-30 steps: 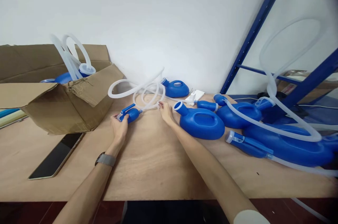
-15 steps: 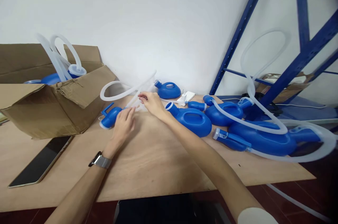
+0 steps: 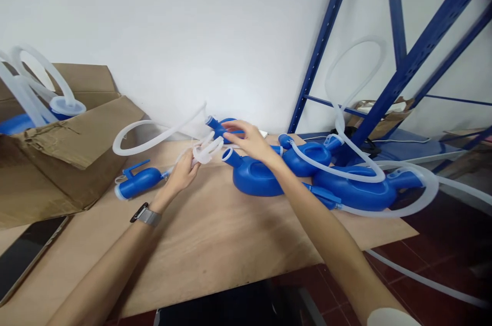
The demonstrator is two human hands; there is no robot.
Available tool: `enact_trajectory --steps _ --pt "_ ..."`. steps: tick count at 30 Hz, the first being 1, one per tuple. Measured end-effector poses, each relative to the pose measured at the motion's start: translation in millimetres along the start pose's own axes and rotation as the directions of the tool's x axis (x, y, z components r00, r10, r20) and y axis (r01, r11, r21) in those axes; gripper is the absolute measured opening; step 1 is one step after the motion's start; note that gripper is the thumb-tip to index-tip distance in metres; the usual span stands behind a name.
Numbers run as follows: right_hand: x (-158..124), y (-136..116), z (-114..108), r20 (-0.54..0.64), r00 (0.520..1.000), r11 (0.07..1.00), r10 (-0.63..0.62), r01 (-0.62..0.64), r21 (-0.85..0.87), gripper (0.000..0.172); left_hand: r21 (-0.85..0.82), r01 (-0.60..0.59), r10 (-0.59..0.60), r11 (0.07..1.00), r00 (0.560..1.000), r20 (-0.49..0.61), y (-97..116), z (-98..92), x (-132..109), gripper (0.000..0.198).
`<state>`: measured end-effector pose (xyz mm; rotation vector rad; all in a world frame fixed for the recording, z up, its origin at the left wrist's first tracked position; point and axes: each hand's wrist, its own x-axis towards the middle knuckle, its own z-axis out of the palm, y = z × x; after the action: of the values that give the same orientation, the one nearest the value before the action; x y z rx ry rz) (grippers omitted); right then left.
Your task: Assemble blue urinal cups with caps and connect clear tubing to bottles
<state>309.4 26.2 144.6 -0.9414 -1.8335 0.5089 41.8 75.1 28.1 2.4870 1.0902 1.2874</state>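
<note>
A translucent white plastic cap with a tube (image 3: 203, 153) is pinched in my left hand (image 3: 186, 169), just above the tabletop. Left of that hand lies a small blue bottle (image 3: 142, 182) with a blue clip-like lever on top. My right hand (image 3: 249, 140) reaches over to the blue urinal bottle (image 3: 216, 127) by the wall, thumb and fingers apart around its body; whether they touch it, I cannot tell. Below my right hand rests a larger blue urinal bottle (image 3: 253, 180) with its neck uncapped.
A cardboard box (image 3: 88, 162) with tubes and blue bottles stands at left, a dark phone (image 3: 31, 251) before it. More blue bottles (image 3: 353, 190) with looped tubes (image 3: 418, 205) lie at right. A blue metal shelf frame (image 3: 323, 44) rises behind them. A loose tube (image 3: 134, 151) curves near the wall.
My right hand has moved right from the tubing to the rear blue bottle, its fingers spreading. My left hand has lifted the translucent cap. The view has swung right.
</note>
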Motion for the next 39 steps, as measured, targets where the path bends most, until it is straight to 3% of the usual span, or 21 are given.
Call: enact_trajectory --steps 1,4,7,9,14,19,24,33,39 --pt "-6 6 -15 -0.003 1.000 0.997 0.006 -0.006 -0.083 0.035 0.037 -0.015 0.015 0.999 1.000 0.016 -1 -2.0 2 0.054" --pt "-28 31 -51 0.140 0.985 0.944 0.105 -0.054 -0.325 0.043 0.192 -0.036 0.010 0.981 0.991 0.133 -8 -10.8 6 0.053" --pt "-49 60 -63 0.257 0.926 0.878 0.275 -0.134 -0.459 0.055 0.330 -0.030 -0.063 0.943 0.961 0.269 -14 -16.4 8 0.055" --pt "-58 74 -59 0.277 0.900 0.855 0.336 -0.168 -0.490 0.057 0.396 -0.057 -0.079 0.916 0.945 0.318 -11 -15.5 12 0.056" --pt "-64 77 -42 0.226 0.925 0.850 0.305 -0.158 -0.502 0.052 0.506 -0.224 0.020 0.833 0.927 0.375 23 -2.3 34 0.062" --pt "-65 57 -35 0.220 0.926 0.856 0.307 -0.167 -0.490 0.047 0.653 -0.444 0.168 0.614 0.881 0.441 55 6.3 53 0.032" --pt "-65 60 -32 0.193 0.932 0.848 0.306 -0.175 -0.500 0.046 0.720 -0.492 0.129 0.489 0.857 0.499 61 5.8 54 0.029" --pt "-62 59 -31 0.242 0.910 0.828 0.336 -0.163 -0.537 0.054 0.741 -0.516 0.170 0.429 0.852 0.495 69 7.6 56 0.032" --pt "-62 67 -33 0.284 0.927 0.871 0.243 -0.079 -0.486 0.049 0.644 -0.573 0.206 0.507 0.806 0.555 53 7.5 67 0.031"
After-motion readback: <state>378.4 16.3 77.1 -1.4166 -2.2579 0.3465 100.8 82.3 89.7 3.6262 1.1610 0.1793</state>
